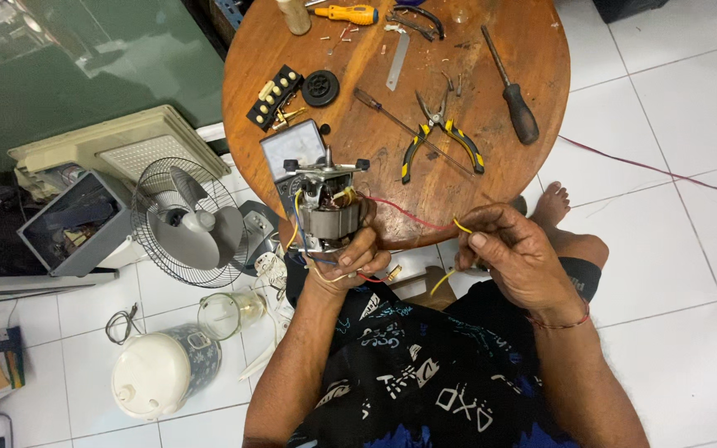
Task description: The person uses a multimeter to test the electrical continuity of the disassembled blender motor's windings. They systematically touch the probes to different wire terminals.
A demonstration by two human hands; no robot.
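Observation:
My left hand (352,255) grips a small electric motor (325,211) with a grey steel core, copper windings and an upright shaft, at the near edge of a round wooden table (508,166). Thin red and yellow wires run from the motor to the right. My right hand (514,253) pinches the yellow wire (461,224) between thumb and fingers just off the table's edge. A red cord bracelet circles that wrist.
On the table lie yellow-handled pliers (441,137), a black-handled screwdriver (514,95), an orange-handled screwdriver (350,13), a black switch block (275,97), a black round part (320,87) and a meter (294,148). A desk fan (188,220), rice cooker (163,369) and glass jar (230,314) stand on the white floor.

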